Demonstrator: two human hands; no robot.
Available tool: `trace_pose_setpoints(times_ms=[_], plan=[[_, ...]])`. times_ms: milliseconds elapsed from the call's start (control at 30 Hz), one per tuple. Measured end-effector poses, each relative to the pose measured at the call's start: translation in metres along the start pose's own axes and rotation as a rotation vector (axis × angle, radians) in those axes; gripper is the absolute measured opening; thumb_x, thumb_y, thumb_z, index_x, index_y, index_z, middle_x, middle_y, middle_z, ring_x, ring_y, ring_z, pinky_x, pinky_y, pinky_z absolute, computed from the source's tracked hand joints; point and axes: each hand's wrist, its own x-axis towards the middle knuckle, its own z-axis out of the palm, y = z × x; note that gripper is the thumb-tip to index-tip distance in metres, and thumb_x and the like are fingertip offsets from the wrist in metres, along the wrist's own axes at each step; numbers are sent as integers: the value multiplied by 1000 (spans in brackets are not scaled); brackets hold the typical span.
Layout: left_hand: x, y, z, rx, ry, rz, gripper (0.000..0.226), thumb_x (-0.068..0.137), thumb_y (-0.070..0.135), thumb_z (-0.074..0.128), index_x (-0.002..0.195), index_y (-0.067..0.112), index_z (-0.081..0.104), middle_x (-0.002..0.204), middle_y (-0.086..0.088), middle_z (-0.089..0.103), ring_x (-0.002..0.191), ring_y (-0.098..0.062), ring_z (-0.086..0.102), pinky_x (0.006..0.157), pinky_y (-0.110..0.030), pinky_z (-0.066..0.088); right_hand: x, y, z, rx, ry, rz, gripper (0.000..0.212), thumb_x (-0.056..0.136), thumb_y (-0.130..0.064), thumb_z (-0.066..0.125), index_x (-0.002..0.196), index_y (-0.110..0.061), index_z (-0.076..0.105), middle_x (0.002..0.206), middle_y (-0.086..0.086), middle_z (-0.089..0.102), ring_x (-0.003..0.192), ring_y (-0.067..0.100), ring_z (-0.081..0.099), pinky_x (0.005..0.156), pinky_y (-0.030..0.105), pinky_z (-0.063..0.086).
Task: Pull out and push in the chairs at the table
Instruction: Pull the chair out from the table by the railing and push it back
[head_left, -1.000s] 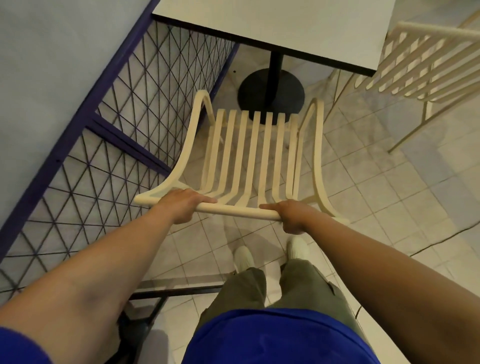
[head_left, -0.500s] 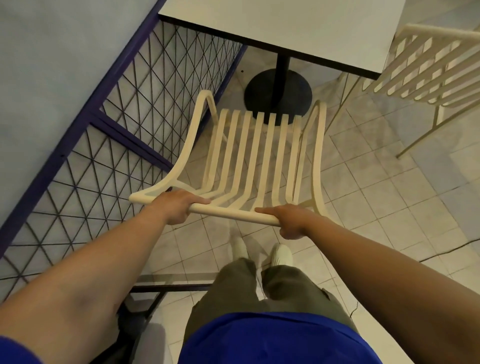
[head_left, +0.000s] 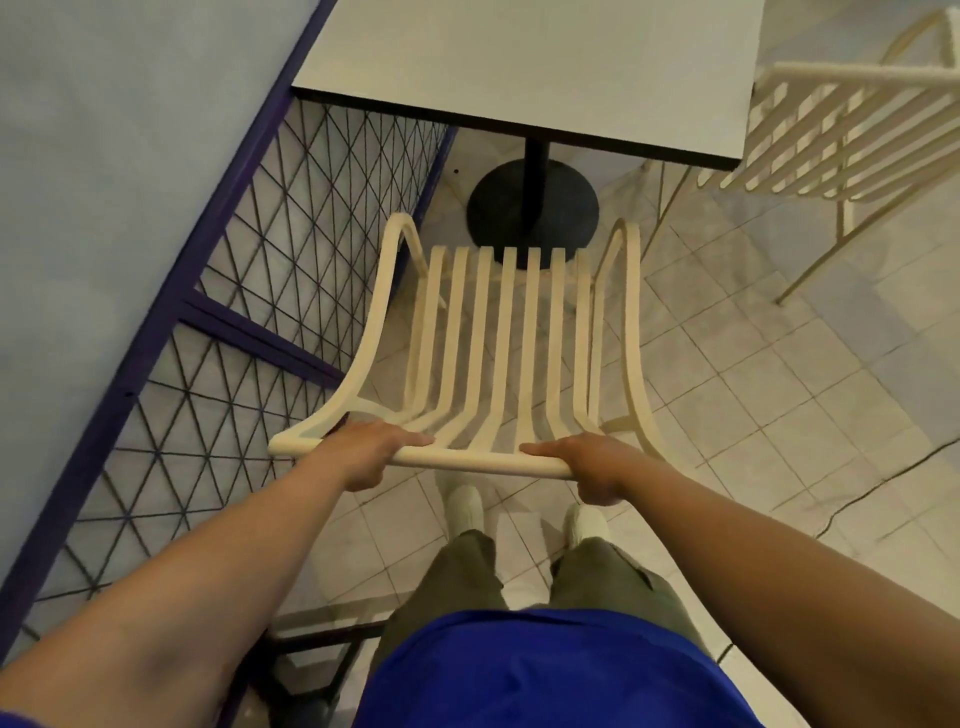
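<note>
One purple-framed mesh fence (head_left: 291, 249) runs along the left, and a white table (head_left: 519, 62) stands ahead on a black round base (head_left: 532, 208). A second cream chair (head_left: 841, 140) sits at the table's right side. Both arms reach forward and down. The left hand (head_left: 363, 454) and right hand (head_left: 592, 462), well apart, curl round the top rail of the near chair (head_left: 498, 338). Its slatted seat stretches away from the grip toward the table, with the fence just beside its left armrest.

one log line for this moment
left hand: grips top rail of cream slatted chair | right hand: same rail | chair: out from white square table
</note>
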Motion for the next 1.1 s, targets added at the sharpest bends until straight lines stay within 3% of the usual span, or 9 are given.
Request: trace_pose_setpoints(times_ms=[233,433,600,867,1100], plan=[[4,-36,-15,40,-33,50,92,91,-5,51,148,61,23,138,1,50,105,-20,57,86,-39,53,16,-28,-4,33,6,35,92,86,0,62,149,-52,21,132,1,53,109,21,56,93,36,48],[0,-56,-20,36,-20,69,92,91,-5,52,148,62,24,135,2,52,97,-15,53,77,-31,46,20,-49,-5,50,-7,24,90,87,-1,62,151,-48,20,132,3,53,110,21,54,94,36,45],[-6,-76,-28,85,16,31,91,93,-5,51,147,63,25,120,2,51,94,-18,51,81,-36,49,29,-73,-11,35,0,6,90,86,1,62,152,-45,21,130,5,54,108,23,55,87,33,44],[-11,-91,-20,70,21,53,88,92,-5,53,148,59,31,130,3,53,93,-13,47,76,-31,43,36,-90,-1,22,-5,16,91,86,0,61,152,-46,20,131,4,53,106,23,56,86,34,47],[-11,-101,-17,66,14,67,75,93,11,57,146,58,34,130,5,55,101,-16,53,78,-31,42,41,-93,5,112,13,37,80,86,-15,62,151,-45,26,130,4,55,107,22,55,93,37,47]])
